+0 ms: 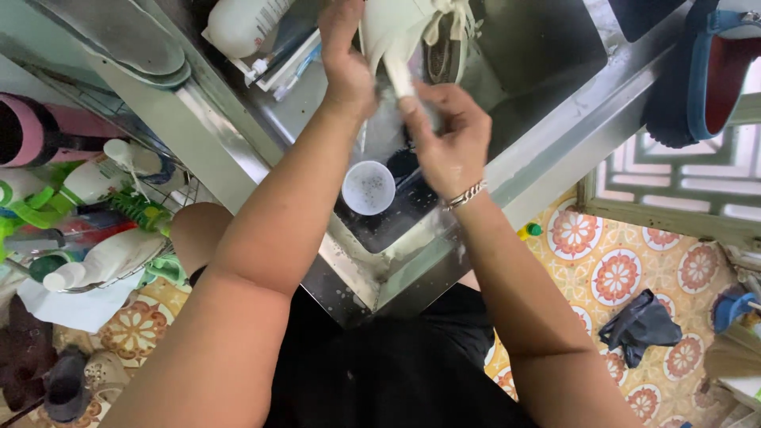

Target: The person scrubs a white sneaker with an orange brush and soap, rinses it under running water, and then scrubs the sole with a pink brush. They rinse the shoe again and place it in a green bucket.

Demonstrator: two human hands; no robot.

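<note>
Shoe: white, laced, held over the steel sink, toward its far side; heel end turned down toward the person.
Left hand: closed around the side of the shoe, fingers wrapped out of view behind it.
Right hand: just below the shoe, fingers curled together and pinching the shoe's lower edge; blurred, so exact finger contact cannot be told. Metal bracelet on the wrist.
Cup: small, white, round, inside the sink, below both hands, near the sink's front corner.
Bottles: white, in a wire rack left of the sink.
Floor: patterned tile right of the sink, with a dark cloth lying on it, well apart from the sink.
</note>
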